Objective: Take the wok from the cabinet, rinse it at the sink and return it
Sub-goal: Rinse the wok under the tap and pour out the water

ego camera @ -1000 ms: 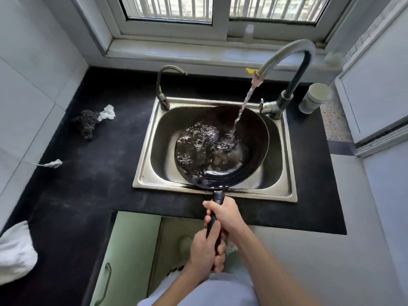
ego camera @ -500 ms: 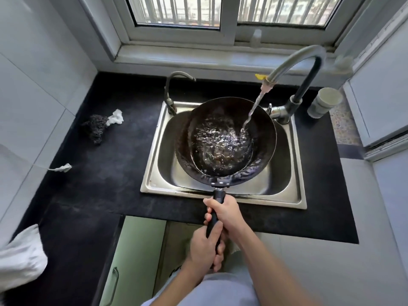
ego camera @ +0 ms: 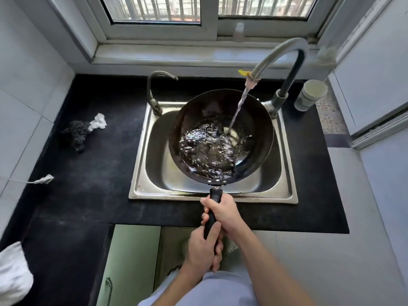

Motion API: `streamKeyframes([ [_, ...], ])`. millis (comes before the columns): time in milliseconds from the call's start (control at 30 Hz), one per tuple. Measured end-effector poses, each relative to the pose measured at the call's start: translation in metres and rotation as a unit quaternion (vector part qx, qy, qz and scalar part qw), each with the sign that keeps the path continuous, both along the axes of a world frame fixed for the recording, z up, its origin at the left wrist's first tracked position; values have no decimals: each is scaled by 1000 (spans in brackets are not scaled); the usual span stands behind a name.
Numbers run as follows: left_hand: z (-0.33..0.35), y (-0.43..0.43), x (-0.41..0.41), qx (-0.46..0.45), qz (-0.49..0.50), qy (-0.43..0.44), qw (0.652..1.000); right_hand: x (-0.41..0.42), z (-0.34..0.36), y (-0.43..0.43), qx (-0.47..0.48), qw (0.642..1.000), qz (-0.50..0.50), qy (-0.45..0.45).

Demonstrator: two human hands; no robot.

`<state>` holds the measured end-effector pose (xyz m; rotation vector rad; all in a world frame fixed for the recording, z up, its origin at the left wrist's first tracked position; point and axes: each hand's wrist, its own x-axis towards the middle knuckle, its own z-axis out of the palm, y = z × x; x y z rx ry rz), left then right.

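The steel sink (ego camera: 284,173) sat just ahead of both hands, the wok (ego camera: 260,129) held over it looked heavy with sloshing water, so right hand (ego camera: 223,215) and left hand (ego camera: 203,248) were clamped, stacked, round its slippery-looking handle (ego camera: 215,196).

Both hands clenched — left hand (ego camera: 202,250) behind right hand (ego camera: 223,214)
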<state>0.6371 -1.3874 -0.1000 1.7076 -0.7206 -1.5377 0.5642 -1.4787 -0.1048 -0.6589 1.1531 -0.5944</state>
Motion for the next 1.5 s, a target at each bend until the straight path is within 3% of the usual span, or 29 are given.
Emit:
streamKeyframes([
  [533, 15, 5, 10, 26, 43, -76, 996, 22, -6, 0, 59, 995, 59, -54],
  [1067, 8, 24, 23, 78, 55, -67, 993, 36, -16, 19, 110, 990, 74, -37],
  [1500, -4, 24, 34, 59, 25, -158, 985, 47, -17, 16, 129, 987, 68, -62],
])
